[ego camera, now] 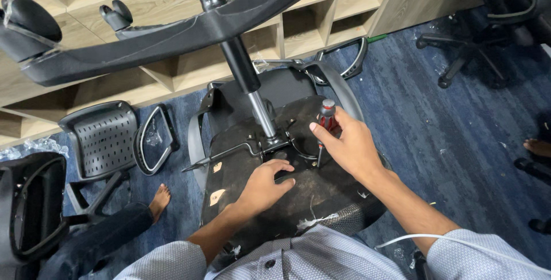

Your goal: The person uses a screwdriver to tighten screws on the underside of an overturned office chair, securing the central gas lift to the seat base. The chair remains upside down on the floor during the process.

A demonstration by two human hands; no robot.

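Observation:
An office chair lies upside down, its black seat underside (321, 191) facing me and its gas column (252, 87) rising to the star base (143, 39) with castors. My right hand (350, 148) grips a red and black screwdriver (326, 120), tip down on the seat plate next to the metal mechanism (275, 141). Just below that mechanism, my left hand (264, 185) rests flat on the seat underside, fingers curled, holding nothing. A thin lever (221, 156) sticks out to the left of the mechanism.
A perforated black backrest (104, 136) and a loose armrest (154, 141) lie on the blue carpet at left. Wooden shelving (350, 4) stands behind. Another chair (493, 21) is at top right. My bare foot (159, 199) shows lower left; another person's foot (536, 147) is at the right edge.

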